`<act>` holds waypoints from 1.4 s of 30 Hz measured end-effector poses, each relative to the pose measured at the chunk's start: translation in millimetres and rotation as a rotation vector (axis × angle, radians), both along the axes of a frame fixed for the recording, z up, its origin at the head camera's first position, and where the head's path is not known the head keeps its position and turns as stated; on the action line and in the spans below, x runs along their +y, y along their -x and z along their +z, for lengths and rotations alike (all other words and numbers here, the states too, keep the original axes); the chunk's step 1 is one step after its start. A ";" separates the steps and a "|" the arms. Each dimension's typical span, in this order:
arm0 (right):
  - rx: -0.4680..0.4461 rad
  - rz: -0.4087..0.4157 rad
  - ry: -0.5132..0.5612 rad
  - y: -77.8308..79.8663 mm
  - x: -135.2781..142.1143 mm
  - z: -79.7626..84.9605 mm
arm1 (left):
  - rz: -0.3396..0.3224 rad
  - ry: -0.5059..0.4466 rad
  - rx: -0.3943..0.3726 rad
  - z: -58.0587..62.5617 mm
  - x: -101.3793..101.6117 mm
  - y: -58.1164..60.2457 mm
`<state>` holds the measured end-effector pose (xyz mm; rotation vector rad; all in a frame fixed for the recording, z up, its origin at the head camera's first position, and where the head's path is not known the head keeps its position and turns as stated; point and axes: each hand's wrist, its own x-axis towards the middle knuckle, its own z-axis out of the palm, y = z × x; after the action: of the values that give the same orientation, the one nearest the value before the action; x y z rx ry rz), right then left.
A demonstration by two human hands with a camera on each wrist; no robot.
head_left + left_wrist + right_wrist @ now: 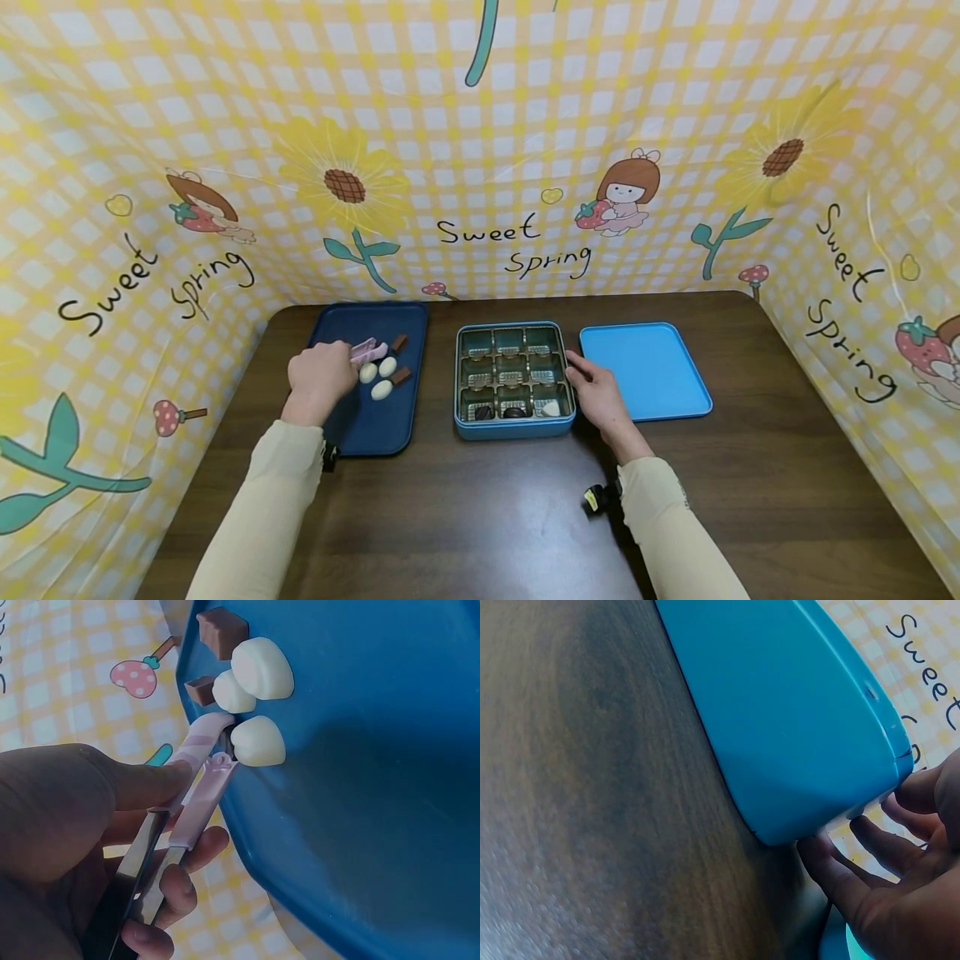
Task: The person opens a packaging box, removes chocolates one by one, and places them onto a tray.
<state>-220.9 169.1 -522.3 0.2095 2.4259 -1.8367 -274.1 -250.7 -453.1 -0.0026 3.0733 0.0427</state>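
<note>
Over a dark blue tray (pixel 375 437), my left hand (pixel 322 379) holds a pair of metal tongs (pixel 157 859) with pink tips. In the left wrist view, the tips are right at a white chocolate (pixel 259 741) near the tray's edge. More white chocolates and two brown chocolate pieces (pixel 223 634) lie close by. My right hand (pixel 600 398) touches the right side of a blue box (pixel 513 429) with its fingertips, the fingers only slightly bent. A divided insert fills the box; its front row holds two dark chocolates (pixel 514 412) and a white one (pixel 551 408).
To the right of the box lies a light blue lid (pixel 645 371), flat on the brown wooden table (pixel 480 517). A yellow checked cloth (pixel 480 150) with printed flowers hangs behind the table and along both sides.
</note>
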 end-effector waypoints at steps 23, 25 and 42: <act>-0.019 -0.005 0.026 -0.8 -1.8 1.2 | -0.081 -0.060 0.275 45.8 20.1 -20.6; -0.021 -0.001 0.024 -0.7 -1.4 1.5 | -0.111 -0.061 0.301 51.1 27.0 -24.5; -0.024 -0.004 0.014 -0.7 -0.9 2.2 | -0.519 -0.053 0.109 51.9 87.0 -64.8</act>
<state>-220.2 168.2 -520.1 0.2341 2.3978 -1.8410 -209.4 -163.7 -401.2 0.8175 3.0682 0.0977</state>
